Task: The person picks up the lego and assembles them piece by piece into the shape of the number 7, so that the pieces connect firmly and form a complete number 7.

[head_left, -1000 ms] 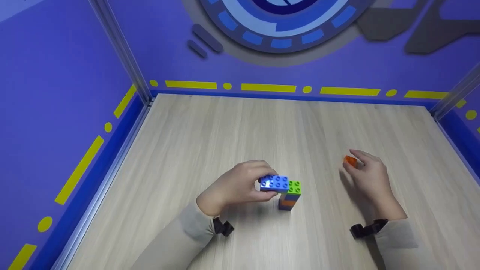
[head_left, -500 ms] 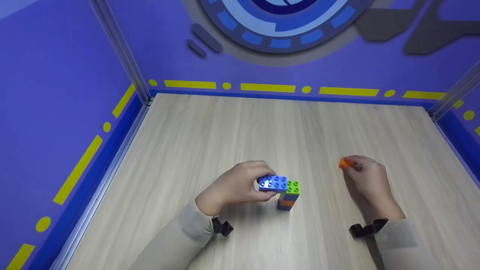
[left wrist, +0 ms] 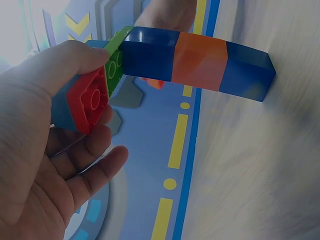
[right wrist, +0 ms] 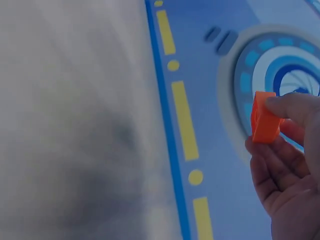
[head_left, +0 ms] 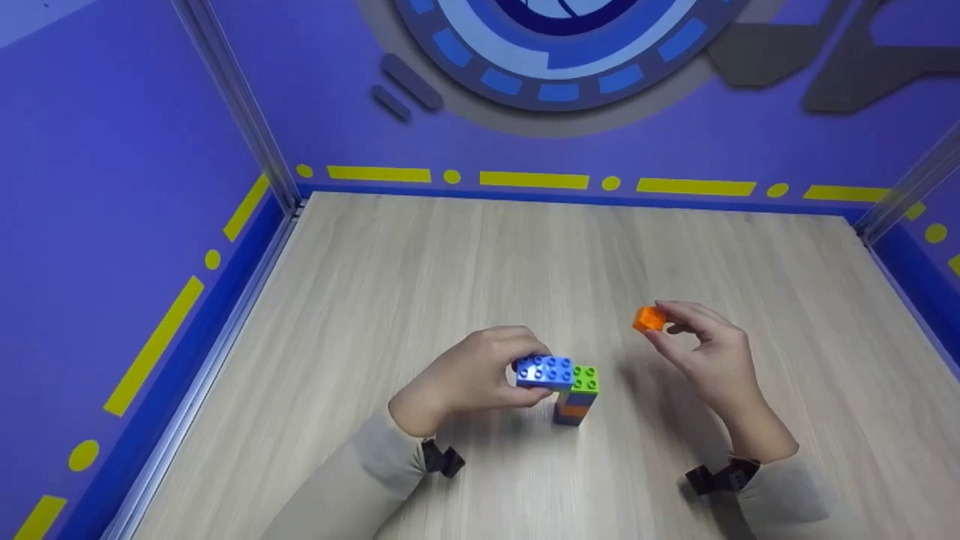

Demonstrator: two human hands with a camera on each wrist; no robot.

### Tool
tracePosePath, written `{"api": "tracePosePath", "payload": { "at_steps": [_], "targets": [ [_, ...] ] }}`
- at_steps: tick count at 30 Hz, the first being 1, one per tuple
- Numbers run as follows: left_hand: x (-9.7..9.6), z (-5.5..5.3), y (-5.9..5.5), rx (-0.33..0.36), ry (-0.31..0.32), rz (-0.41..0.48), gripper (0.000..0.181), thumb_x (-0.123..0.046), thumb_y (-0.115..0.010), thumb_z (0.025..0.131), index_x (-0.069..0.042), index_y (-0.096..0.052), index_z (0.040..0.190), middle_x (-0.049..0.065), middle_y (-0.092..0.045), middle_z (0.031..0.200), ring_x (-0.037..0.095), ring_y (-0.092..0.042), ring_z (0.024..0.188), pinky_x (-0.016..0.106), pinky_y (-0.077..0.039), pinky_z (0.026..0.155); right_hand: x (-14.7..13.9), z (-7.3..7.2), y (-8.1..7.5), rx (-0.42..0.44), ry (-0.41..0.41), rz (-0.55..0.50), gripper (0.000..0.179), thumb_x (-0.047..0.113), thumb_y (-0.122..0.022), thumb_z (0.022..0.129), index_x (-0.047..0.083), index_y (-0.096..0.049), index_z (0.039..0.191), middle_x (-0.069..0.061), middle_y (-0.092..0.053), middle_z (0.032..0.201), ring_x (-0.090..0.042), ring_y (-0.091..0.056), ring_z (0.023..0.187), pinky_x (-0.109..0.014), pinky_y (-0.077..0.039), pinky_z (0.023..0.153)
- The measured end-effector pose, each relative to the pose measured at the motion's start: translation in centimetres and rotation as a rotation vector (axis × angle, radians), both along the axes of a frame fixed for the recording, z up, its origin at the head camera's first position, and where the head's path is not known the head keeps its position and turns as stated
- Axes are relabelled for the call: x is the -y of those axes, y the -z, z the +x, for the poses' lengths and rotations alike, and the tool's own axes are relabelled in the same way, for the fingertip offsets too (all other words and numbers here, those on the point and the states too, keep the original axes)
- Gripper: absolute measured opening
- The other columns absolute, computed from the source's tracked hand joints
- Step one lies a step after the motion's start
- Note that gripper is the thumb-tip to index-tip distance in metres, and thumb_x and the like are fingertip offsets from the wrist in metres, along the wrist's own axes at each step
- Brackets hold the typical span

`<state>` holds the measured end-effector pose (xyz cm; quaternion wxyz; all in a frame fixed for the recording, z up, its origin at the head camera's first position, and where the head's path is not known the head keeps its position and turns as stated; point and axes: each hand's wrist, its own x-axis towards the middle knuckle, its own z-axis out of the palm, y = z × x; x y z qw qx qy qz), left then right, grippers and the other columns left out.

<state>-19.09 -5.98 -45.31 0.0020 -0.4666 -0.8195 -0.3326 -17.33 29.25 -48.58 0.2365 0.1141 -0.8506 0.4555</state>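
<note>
My left hand pinches the top of a block structure between thumb and fingers. On top is a blue brick, which overhangs to the left of a green brick. Below the green one, the left wrist view shows a column of blue, orange and blue bricks standing on the table. A red brick with its hollow underside showing hangs beside the column, under my left thumb. My right hand pinches a small orange brick in the air, right of the structure.
The pale wooden table is bounded by a blue back wall with yellow marks and a left side wall. Metal posts stand at the corners. Each wrist wears a black strap mount.
My right hand has picked the orange brick up off the table and carried it left towards the structure. My left hand keeps its hold and stays in place.
</note>
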Motion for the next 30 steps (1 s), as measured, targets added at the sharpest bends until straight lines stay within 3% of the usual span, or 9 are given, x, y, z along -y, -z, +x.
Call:
{"api": "tracePosePath", "payload": {
  "at_steps": [3, 11, 25, 30],
  "targets": [
    [0.0, -0.1, -0.1, 0.010, 0.002, 0.004, 0.032, -0.027, -0.088, 0.099, -0.008, -0.079, 0.124, 0.003, -0.080, 0.117, 0.011, -0.070, 0.101, 0.023, -0.061, 0.092, 1.2, 0.6, -0.9, -0.036, -0.081, -0.057, 0.043, -0.012, -0.090, 0.087, -0.001, -0.083, 0.127, -0.019, -0.083, 0.121, 0.000, -0.073, 0.105, -0.010, -0.058, 0.094],
    [0.1, -0.1, -0.1, 0.022, -0.010, -0.007, 0.033, -0.027, -0.088, 0.099, -0.009, -0.078, 0.125, 0.002, -0.080, 0.119, 0.010, -0.069, 0.101, 0.027, -0.063, 0.092, 3.2, 2.1, -2.2, -0.086, -0.233, -0.159, 0.051, -0.025, -0.088, 0.078, -0.005, -0.082, 0.124, 0.000, -0.084, 0.122, -0.006, -0.076, 0.107, -0.015, -0.060, 0.094],
    [0.1, 0.1, 0.0, 0.030, -0.014, -0.014, 0.034, -0.029, -0.088, 0.100, -0.009, -0.079, 0.126, 0.003, -0.079, 0.119, 0.011, -0.068, 0.100, 0.024, -0.062, 0.093, 5.3, 3.6, -1.4, -0.037, -0.386, -0.247, 0.048, -0.027, -0.084, 0.079, -0.007, -0.081, 0.123, -0.009, -0.086, 0.119, -0.011, -0.077, 0.110, -0.020, -0.060, 0.094],
    [0.1, 0.0, 0.1, 0.035, -0.008, -0.006, 0.034, -0.029, -0.088, 0.100, -0.009, -0.079, 0.126, 0.003, -0.079, 0.118, 0.011, -0.067, 0.099, 0.029, -0.065, 0.093, 5.6, 3.8, -1.1, -0.026, -0.409, -0.230, 0.047, -0.026, -0.084, 0.080, -0.004, -0.082, 0.122, -0.008, -0.086, 0.119, -0.011, -0.076, 0.108, -0.020, -0.061, 0.093]
  ]
}}
